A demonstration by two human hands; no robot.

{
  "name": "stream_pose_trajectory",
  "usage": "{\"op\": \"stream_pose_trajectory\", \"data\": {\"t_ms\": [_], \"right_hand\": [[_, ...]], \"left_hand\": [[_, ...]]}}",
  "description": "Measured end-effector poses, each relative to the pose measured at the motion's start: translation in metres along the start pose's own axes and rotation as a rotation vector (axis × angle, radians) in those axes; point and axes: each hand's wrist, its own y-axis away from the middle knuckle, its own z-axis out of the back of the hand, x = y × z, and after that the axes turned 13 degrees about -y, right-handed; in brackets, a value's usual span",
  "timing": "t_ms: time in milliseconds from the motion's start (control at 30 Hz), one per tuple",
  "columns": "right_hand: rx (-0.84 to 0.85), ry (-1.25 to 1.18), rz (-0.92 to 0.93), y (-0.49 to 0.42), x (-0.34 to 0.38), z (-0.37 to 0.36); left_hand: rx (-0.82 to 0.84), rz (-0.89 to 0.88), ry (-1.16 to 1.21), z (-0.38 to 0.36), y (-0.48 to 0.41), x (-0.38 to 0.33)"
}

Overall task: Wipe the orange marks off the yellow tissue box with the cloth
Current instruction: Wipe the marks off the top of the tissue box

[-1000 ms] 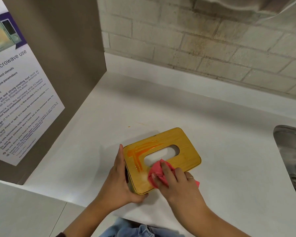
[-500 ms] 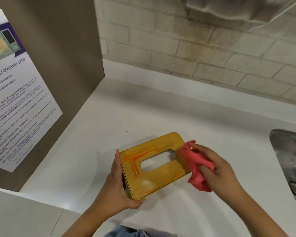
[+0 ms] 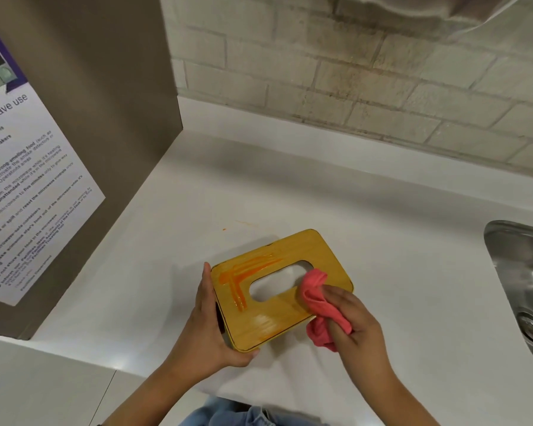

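The yellow tissue box (image 3: 293, 250) lies flat on the white counter (image 3: 382, 241), its oval slot facing up. Orange marks (image 3: 243, 275) form an L near its left end, with a faint smear at the near edge. My left hand (image 3: 210, 327) grips the box's left end, thumb under the near corner. My right hand (image 3: 351, 321) holds a bunched pink cloth (image 3: 313, 290) and presses it on the lid just right of the slot.
A steel sink (image 3: 523, 290) sits at the right edge. A brown panel (image 3: 111, 118) with a microwave-use poster (image 3: 28, 192) stands at the left. A brick wall runs along the back. A small orange speck (image 3: 224, 229) lies on the counter behind the box.
My right hand swept the cloth from the near middle of the lid out past the right end, then came back onto the lid beside the slot. My left hand kept its hold.
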Motion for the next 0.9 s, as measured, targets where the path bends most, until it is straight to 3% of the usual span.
{"op": "stream_pose_trajectory", "data": {"t_ms": [233,600,667,767,833,900], "right_hand": [[0.157,0.009,-0.007,0.01,0.003,-0.024],[0.399,-0.173,-0.195,0.028,0.018,-0.065],[0.363,-0.338,-0.352,0.027,0.022,-0.064],[0.15,-0.778,-0.631,0.021,0.028,-0.057],[-0.021,-0.932,-0.702,0.014,0.028,-0.045],[-0.084,-0.978,-0.694,0.005,0.03,-0.032]], "left_hand": [[-0.009,0.002,0.028,-0.001,0.002,0.0],[-0.004,-0.084,0.172,0.01,0.005,-0.013],[0.034,-0.087,0.198,0.009,0.004,-0.012],[0.097,-0.04,0.226,0.01,0.003,-0.008],[0.108,-0.023,0.19,0.008,0.002,-0.002],[0.099,-0.003,0.176,0.01,0.001,0.003]]}}
